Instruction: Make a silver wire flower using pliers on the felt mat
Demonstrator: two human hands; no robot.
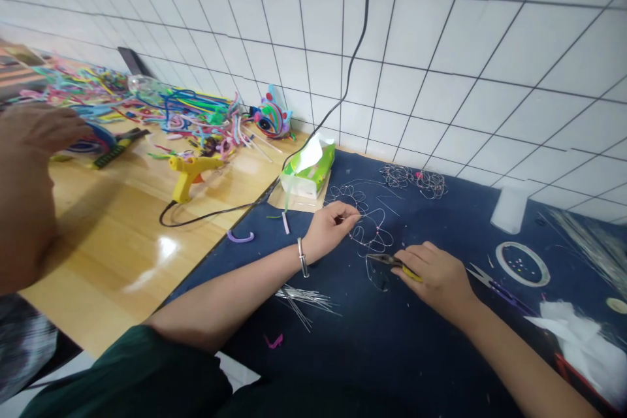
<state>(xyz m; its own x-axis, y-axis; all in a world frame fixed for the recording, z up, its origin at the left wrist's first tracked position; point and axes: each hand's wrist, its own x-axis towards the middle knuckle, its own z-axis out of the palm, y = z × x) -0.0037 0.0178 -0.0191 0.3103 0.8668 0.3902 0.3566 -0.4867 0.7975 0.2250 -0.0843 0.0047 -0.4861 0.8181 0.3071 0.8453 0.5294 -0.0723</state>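
Pinching tight now with the left grip (pixel 329 230), thumb to fingertips, on the beaded wire flower (pixel 377 231), well out towards the far edge of the blue worktop (pixel 362 353). Wrapped firmly, with the right grip (pixel 435 277), around the yellow-handled pliers (pixel 385 260), nose pointing left, right at the flower's lower loops. Touching or just short? Cannot tell, nor make out any gap between the jaws. Just behind the left grip, lying flat, a second looped wire shape (pixel 349 193). Up at the far edge, by the tiled wall (pixel 318 26), a tangle of wire flowers (pixel 432 184). In the far left corner, a green tissue pack (pixel 321 168); down the left edge, a purple hooked piece (pixel 241 238). Beside the left forearm (pixel 245 290), a sheaf of cut wires (pixel 307 298). Over towards the right edge, a white ring (pixel 531 283) around tiny beads (pixel 523 264), near purple-handled snips (pixel 504 292). And away on the wooden worktop (pixel 112 222), a yellow glue gun (pixel 187 176) and, at the left, a co-worker's arm (pixel 24 189).
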